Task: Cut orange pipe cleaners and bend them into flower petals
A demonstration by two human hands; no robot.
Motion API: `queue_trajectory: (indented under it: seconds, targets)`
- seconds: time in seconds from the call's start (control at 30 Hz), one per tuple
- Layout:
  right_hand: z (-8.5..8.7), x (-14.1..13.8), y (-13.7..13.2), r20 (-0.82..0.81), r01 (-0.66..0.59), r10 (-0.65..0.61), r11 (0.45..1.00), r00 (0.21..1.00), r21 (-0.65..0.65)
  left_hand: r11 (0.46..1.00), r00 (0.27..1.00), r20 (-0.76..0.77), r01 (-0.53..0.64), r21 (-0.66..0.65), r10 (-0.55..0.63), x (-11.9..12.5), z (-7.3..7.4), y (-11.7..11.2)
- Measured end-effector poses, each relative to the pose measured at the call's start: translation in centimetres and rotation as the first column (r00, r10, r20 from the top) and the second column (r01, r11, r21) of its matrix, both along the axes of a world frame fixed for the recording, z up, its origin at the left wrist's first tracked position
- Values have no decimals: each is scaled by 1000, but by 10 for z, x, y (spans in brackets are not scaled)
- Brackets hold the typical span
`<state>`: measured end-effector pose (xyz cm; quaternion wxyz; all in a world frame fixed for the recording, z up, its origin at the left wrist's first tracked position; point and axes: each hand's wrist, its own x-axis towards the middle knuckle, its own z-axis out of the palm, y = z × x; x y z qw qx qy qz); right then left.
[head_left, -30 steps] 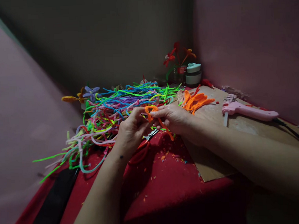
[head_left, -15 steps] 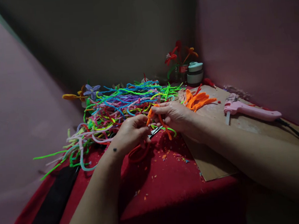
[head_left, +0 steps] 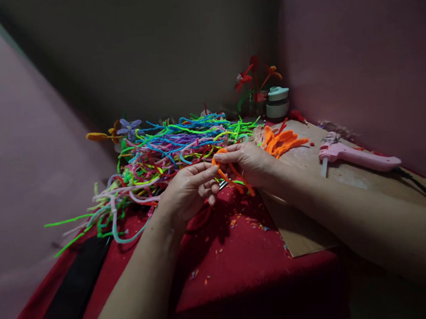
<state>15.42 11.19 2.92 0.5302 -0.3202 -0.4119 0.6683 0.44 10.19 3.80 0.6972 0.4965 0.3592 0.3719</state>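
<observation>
My right hand (head_left: 248, 161) pinches a bent orange pipe cleaner (head_left: 224, 175) between thumb and fingers; its two loose ends hang down below the hand. From the other side, my left hand (head_left: 189, 188) has thumb and index finger closed on the loop of the same pipe cleaner, its other fingers loosely curled. Below the hands is a pair of scissors (head_left: 222, 183), metal blades partly showing and red handles mostly behind my left hand. Just behind both hands lies a big heap of pipe cleaners (head_left: 175, 141) in many colours.
Orange bent pieces (head_left: 283, 142) lie on a cardboard sheet (head_left: 309, 230) at the right, near a pink glue gun (head_left: 362, 156) with a cord. Fuzzy flowers (head_left: 244, 78) and a lidded jar (head_left: 277, 104) stand behind. Scraps dot the red cloth (head_left: 242, 264); a black strip (head_left: 72, 291) lies left.
The orange pipe cleaner's ends now hang further apart and to the right. My left hand's lower fingers have loosened and turned, and less of the scissors shows.
</observation>
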Motion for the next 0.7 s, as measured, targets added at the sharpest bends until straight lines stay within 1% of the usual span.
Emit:
queue_trajectory:
  seconds: [0.07,0.13,0.23,0.3,0.43,0.53,0.6,0.7]
  targets:
    - [0,-1,0,-9,-3,3,1000,1000,3,999,998,43,-44,-30,45,2,-2,0]
    - [-1,-1,-1,-2,-18,18,1000,1000,7,999,999,39,-16,-31,17,1,-1,0]
    - [-2,-1,-1,48,-46,44,998,998,35,995,991,-88,100,0,-100,-3,5,-1]
    - [-1,0,-1,79,-34,30,998,996,59,991,979,-171,122,47,-113,-7,8,-2]
    - [2,2,-2,162,36,-56,992,985,119,981,966,-257,68,184,-19,-8,10,-3]
    - [1,3,-2,264,50,-98,982,960,181,963,944,-327,47,264,44,-5,8,-4]
    - [-1,2,-1,281,22,-76,981,957,193,958,933,-346,8,285,95,-4,7,-3]
    - [-3,2,1,243,-35,-7,986,970,166,939,926,-305,-122,321,225,-5,8,-2]
